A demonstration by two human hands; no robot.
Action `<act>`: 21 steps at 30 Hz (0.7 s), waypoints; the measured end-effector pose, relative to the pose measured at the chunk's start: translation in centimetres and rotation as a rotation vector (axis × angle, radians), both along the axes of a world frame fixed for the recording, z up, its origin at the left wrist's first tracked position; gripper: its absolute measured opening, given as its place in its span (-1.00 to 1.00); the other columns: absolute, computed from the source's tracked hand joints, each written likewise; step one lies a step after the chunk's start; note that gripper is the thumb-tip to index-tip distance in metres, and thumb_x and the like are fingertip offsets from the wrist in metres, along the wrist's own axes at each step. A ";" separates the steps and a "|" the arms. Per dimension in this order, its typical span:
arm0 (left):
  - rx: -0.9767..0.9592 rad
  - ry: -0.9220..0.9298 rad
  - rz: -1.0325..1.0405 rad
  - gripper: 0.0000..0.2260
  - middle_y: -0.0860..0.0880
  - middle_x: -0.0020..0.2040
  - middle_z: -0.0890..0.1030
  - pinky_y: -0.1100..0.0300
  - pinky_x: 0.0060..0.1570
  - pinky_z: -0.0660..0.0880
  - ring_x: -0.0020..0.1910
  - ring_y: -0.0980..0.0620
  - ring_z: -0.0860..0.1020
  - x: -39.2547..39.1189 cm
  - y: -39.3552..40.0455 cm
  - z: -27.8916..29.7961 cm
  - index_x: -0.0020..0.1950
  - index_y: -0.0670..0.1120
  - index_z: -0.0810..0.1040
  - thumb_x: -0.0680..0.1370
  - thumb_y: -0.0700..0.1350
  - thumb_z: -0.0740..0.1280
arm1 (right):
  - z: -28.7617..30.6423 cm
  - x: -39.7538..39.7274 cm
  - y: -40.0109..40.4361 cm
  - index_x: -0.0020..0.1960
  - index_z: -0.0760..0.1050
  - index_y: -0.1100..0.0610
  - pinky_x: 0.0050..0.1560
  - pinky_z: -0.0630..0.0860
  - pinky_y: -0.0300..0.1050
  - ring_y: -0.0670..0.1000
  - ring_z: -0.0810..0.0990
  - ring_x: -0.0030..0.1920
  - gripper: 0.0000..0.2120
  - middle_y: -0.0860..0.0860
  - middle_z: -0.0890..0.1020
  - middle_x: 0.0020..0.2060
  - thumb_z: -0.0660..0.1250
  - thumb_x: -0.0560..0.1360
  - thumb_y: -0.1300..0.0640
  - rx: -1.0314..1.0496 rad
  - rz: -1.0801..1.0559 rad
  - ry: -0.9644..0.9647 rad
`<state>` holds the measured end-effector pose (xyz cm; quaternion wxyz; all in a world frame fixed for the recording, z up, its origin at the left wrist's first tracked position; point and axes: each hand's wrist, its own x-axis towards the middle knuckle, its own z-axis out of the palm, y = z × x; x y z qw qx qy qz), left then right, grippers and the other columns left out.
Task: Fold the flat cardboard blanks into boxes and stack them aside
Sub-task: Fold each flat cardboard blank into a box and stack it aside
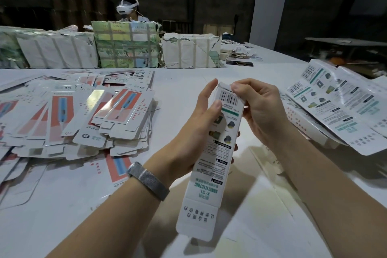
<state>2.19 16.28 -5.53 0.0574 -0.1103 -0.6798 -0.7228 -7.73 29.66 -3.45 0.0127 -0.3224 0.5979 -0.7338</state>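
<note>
Cardboard box (217, 153) (near flap open) in left hand (199, 123), right hand (257, 109).

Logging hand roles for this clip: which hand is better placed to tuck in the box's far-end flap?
Probably the right hand: its fingertips already pinch the top flap of the toothbrush box beside the barcode. The left hand wraps the box's body, steadying it, so it would have to let go first.

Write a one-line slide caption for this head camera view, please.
Two hands, left hand and right hand, fold a long printed box above a table.
</note>
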 end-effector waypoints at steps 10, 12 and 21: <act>-0.019 0.020 0.007 -0.68 -0.21 -0.05 0.60 0.06 -0.29 0.59 -0.19 -0.14 0.65 -0.2 -0.3 0.2 0.42 0.46 0.20 0.69 0.15 0.06 | 0.3 0.0 0.6 -0.05 0.71 0.06 -0.18 0.58 -0.11 0.06 0.63 -0.14 -0.76 0.08 0.65 -0.20 0.25 0.58 0.12 0.037 0.115 0.058; -0.015 0.031 0.007 -0.71 -0.24 -0.04 0.59 0.06 -0.30 0.58 -0.20 -0.15 0.65 -0.2 -0.2 0.3 0.40 0.43 0.23 0.70 0.14 0.06 | 0.4 -0.1 0.8 -0.03 0.71 0.05 -0.14 0.58 -0.11 0.05 0.62 -0.11 -0.74 0.07 0.65 -0.17 0.23 0.59 0.10 0.022 0.150 0.071; 0.026 0.042 0.052 -0.76 -0.17 -0.09 0.64 -0.02 -0.29 0.61 -0.19 -0.16 0.66 0.0 -0.7 0.1 0.33 0.38 0.31 0.70 0.10 0.07 | 0.0 0.2 0.5 0.12 0.67 0.02 -0.07 0.61 0.03 0.03 0.63 -0.03 -0.67 0.03 0.67 -0.09 0.22 0.57 -0.10 0.087 0.195 0.145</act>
